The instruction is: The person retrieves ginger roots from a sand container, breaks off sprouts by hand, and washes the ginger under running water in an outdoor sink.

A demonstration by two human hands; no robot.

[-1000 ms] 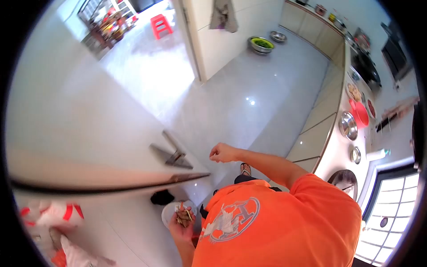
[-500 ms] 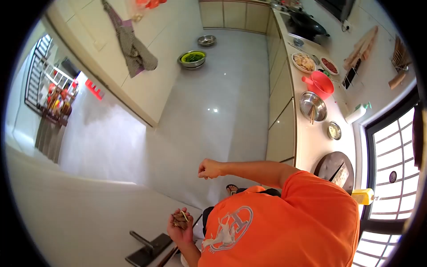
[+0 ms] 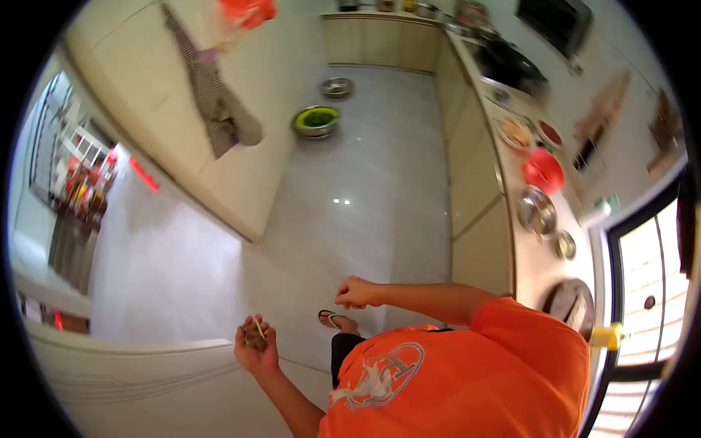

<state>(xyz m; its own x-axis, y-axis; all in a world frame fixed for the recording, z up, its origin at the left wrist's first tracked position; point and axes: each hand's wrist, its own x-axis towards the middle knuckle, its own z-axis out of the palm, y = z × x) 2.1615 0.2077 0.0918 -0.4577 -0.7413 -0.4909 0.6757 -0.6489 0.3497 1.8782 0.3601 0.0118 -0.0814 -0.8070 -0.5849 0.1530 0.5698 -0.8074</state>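
Note:
My left hand (image 3: 257, 356), palm up at the lower left, holds a small clump of brown, knobbly pieces (image 3: 254, 337). A thin pale yellow strip lies among them, and their kind is too blurred to tell. The fingers curl round the clump. In front of my body, my right hand (image 3: 356, 292) is closed in a loose fist, with nothing showing in it. It hangs over the floor, apart from the counter, close to my sandalled foot (image 3: 336, 320).
A counter (image 3: 504, 226) runs along the right with a red scoop (image 3: 543, 171), a steel bowl (image 3: 537, 210), plates of food and a round chopping board (image 3: 569, 303). Basins with greens (image 3: 318, 118) stand on the floor by the left wall. A doorway opens at left.
My view has shifted forward, and a foot has come into sight. The left hand, still holding the brown pieces, has moved left and slightly up. The right hand sits a little lower and further right.

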